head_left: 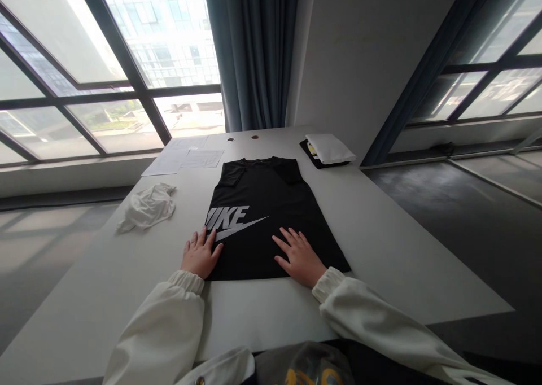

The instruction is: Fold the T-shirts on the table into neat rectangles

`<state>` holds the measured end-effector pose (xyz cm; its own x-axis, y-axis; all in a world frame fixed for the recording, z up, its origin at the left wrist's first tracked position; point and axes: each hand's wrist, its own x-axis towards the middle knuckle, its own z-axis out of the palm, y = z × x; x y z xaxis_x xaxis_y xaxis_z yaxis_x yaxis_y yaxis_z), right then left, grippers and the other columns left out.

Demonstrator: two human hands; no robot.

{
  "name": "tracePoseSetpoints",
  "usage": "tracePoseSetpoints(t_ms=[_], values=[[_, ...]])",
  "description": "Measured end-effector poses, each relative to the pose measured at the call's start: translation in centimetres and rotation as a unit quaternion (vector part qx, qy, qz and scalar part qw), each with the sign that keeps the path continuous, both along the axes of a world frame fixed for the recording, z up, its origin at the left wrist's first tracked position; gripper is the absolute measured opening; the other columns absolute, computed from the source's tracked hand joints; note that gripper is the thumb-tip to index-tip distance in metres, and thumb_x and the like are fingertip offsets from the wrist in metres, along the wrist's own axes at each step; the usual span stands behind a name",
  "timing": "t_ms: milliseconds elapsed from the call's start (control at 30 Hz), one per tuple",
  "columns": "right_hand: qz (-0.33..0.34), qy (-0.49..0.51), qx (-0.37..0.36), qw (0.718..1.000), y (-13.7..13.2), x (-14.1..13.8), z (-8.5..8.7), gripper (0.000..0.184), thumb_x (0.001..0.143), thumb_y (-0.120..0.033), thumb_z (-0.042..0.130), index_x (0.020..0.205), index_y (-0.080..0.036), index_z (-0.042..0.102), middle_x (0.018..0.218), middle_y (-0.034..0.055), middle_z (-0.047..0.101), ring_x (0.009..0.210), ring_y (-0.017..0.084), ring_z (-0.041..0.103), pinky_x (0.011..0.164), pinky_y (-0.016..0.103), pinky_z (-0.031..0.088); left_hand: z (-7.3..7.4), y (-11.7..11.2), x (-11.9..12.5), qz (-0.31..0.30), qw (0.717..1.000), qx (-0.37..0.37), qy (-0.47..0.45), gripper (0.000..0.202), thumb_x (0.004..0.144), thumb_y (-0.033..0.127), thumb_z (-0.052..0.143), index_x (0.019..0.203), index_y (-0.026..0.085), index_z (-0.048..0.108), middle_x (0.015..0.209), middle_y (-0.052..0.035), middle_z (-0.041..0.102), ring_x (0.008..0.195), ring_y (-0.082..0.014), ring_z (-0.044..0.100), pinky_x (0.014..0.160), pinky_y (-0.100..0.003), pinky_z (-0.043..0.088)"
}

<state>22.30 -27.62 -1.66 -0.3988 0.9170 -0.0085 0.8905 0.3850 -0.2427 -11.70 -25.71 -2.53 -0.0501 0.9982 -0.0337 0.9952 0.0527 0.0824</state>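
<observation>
A black T-shirt [266, 196] lies spread flat, its neckline at the far end and its hem toward me. A grey NIKE print with a swoosh runs across its left lower part. My left hand [200, 255] rests at the shirt's lower left edge, fingers spread, the fingertips by the print. On the lower right of the shirt, my right hand [300, 256] presses flat with its fingers apart. Neither hand grips the cloth. Both sleeves of the shirt lie out to the sides near the top.
The shirt lies on a white table [389, 249]. A crumpled white cloth [148, 206] is on the left, with paper sheets [199, 158] behind it. Folded white fabric [331, 148] sits on something black at the back right. A blue curtain [254, 52] hangs beyond the table.
</observation>
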Motion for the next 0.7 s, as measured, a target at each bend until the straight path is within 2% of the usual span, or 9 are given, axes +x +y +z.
tracePoseSetpoints(t_ms=[133, 300, 433, 567, 700], values=[[-0.002, 0.0, -0.006, 1.0, 0.0, 0.0, 0.2, 0.063, 0.104, -0.049, 0.053, 0.163, -0.028, 0.045, 0.175, 0.0098, 0.027, 0.162, 0.034, 0.024, 0.131, 0.057, 0.017, -1.0, -0.5, -2.3, -0.017, 1.0, 0.002, -0.003, 0.071, 0.106, 0.049, 0.04, 0.165, 0.01, 0.037, 0.174, -0.0192, 0.025, 0.161, -0.0363, 0.026, 0.129, -0.055, 0.025], [-0.004, -0.002, -0.015, 1.0, -0.2, -0.2, 0.7, 0.063, 0.104, -0.047, 0.053, 0.164, -0.028, 0.045, 0.175, 0.0102, 0.028, 0.162, 0.034, 0.024, 0.131, 0.056, 0.017, -1.9, -1.8, -4.5, -0.067, 0.997, 0.018, -0.02, 0.067, 0.104, 0.044, 0.041, 0.165, 0.017, 0.038, 0.174, -0.0127, 0.029, 0.162, -0.0328, 0.025, 0.13, -0.056, 0.024], [-0.005, 0.003, -0.009, 1.0, -0.1, -0.1, 0.7, 0.062, 0.104, -0.047, 0.054, 0.163, -0.028, 0.046, 0.175, 0.0103, 0.029, 0.161, 0.034, 0.025, 0.131, 0.056, 0.018, -1.5, -2.0, -5.0, -0.077, 0.995, 0.045, -0.047, 0.062, 0.102, 0.044, 0.044, 0.16, 0.022, 0.047, 0.17, -0.0107, 0.039, 0.159, -0.031, 0.033, 0.129, -0.054, 0.028], [-0.003, 0.004, -0.005, 1.0, 0.0, -0.1, 0.5, 0.062, 0.104, -0.047, 0.053, 0.162, -0.028, 0.047, 0.174, 0.0103, 0.031, 0.161, 0.034, 0.026, 0.13, 0.057, 0.019, -0.7, -1.5, -4.8, -0.09, 0.99, 0.07, -0.086, 0.054, 0.101, 0.042, 0.044, 0.149, 0.022, 0.058, 0.164, -0.0108, 0.049, 0.152, -0.0299, 0.044, 0.129, -0.051, 0.031], [-0.004, 0.001, -0.004, 1.0, 0.1, 0.0, 0.2, 0.062, 0.104, -0.047, 0.053, 0.162, -0.028, 0.047, 0.174, 0.0103, 0.03, 0.161, 0.034, 0.025, 0.131, 0.056, 0.018, -0.3, -1.2, -4.8, -0.086, 0.984, 0.077, -0.133, 0.051, 0.101, 0.039, 0.041, 0.144, 0.022, 0.061, 0.158, -0.0098, 0.055, 0.146, -0.028, 0.05, 0.128, -0.049, 0.035]])
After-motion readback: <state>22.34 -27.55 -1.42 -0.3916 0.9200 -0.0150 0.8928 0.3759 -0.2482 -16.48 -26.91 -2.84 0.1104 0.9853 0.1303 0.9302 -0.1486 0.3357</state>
